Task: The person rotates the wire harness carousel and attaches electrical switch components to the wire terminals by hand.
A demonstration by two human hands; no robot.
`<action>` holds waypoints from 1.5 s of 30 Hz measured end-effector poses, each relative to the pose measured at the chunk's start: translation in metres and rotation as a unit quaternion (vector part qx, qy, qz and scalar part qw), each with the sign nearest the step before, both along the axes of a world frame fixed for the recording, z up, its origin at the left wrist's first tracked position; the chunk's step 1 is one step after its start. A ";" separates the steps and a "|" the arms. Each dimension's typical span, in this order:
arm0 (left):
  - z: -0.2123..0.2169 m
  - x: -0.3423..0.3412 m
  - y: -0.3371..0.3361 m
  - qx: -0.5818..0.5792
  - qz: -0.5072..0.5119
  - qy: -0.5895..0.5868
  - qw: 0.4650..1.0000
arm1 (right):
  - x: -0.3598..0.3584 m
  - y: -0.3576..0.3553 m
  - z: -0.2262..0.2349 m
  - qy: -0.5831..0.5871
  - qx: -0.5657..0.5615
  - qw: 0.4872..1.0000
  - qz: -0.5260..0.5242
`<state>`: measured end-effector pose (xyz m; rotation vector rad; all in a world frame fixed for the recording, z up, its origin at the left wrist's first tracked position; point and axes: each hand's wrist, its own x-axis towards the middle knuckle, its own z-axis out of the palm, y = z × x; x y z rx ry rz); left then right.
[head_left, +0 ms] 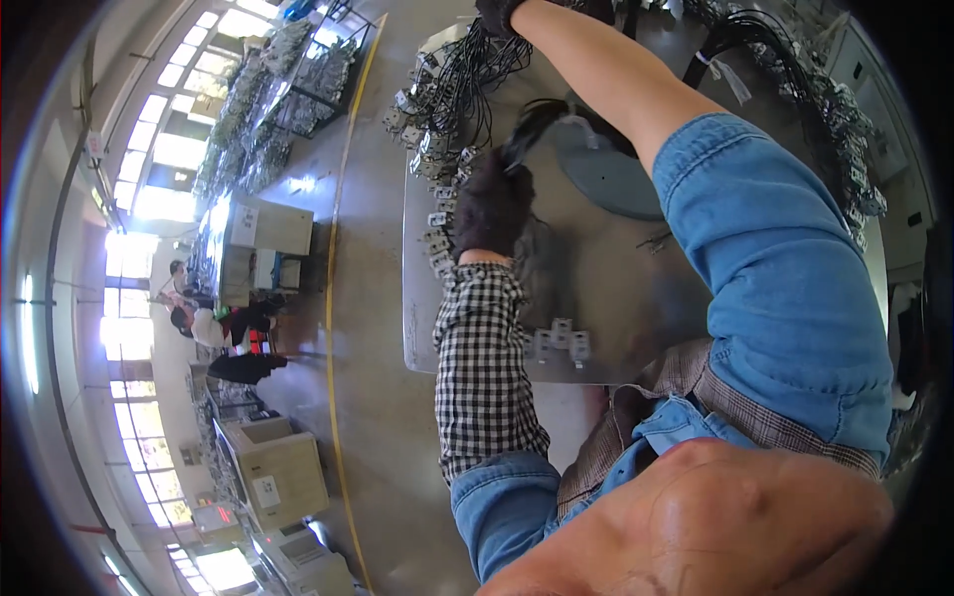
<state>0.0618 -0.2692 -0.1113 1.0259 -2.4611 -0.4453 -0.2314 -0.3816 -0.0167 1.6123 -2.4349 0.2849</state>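
Left hand: we are looking at our gloved left hand, coming out of a checked sleeve guard, and it is closing around a bunch of black wires; the fingers are curling on the strands, though we cannot tell how tightly.
Wire bunch: it is rising from that left hand and running up toward the right hand, apparently being held taut between the two so the strands stay together.
Near connectors: a few small grey connectors are lying on the grey metal table, below the left hand and close to the table's near edge.
Round plate: a grey disc is sitting just right of the left hand, partly hidden under our right forearm.
Right hand: our gloved right hand is reaching far beyond the left one to the top of the picture; we cannot tell whether it is open or gripping, since the frame is cutting it off.
Far harness: more black wires with connectors are spreading between the hands and to the left of them.
Beyond: workbenches and other people are standing well left of both hands.
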 end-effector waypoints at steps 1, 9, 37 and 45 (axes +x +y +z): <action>0.005 0.019 0.000 -0.054 0.051 -0.032 0.997 | 0.038 0.035 0.025 -0.014 0.017 1.000 0.013; 0.007 0.022 -0.054 -0.046 0.036 -0.141 0.988 | 0.020 0.053 -0.016 -0.017 -0.140 0.987 0.070; 0.043 -0.009 0.021 -0.157 0.104 -0.095 0.978 | -0.171 0.314 -0.111 -0.055 -0.122 0.978 0.160; -0.034 -0.020 0.271 -0.108 -0.297 0.081 0.945 | -0.021 0.582 -0.086 -0.167 -0.066 0.979 0.101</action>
